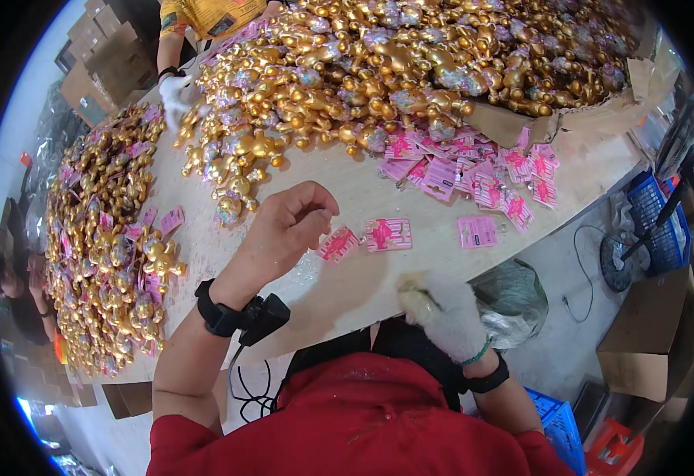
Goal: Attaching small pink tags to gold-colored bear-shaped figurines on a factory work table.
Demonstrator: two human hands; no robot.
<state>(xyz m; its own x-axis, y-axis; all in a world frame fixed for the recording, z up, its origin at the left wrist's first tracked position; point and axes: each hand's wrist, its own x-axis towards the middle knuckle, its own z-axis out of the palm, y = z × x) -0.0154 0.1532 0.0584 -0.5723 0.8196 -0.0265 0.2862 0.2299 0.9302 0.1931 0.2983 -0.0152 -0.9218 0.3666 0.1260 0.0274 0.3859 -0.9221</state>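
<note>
My bare left hand [293, 226] is over the middle of the table, thumb and fingers curled together in a pinch. Whatever may be between the fingertips is too small to make out. Just beside them is a pink striped card [337, 244]. To its right lie a second striped card [389, 235] and a plain pink card [478, 232]. At the table's front edge my right hand [446, 313], in a whitish glove, has its fingers bent inward. A yellowish patch shows at its fingertips, and I cannot tell whether that is the glove or a held thing.
A large heap of shiny gold figurines [323, 79] covers the far side, with a pile of pink cards [474, 174] before it. More carded figurines [105, 262] are heaped at left. Across the table, a person's gloved hand [176, 99] touches the heap. A cardboard box [648, 337] stands at right.
</note>
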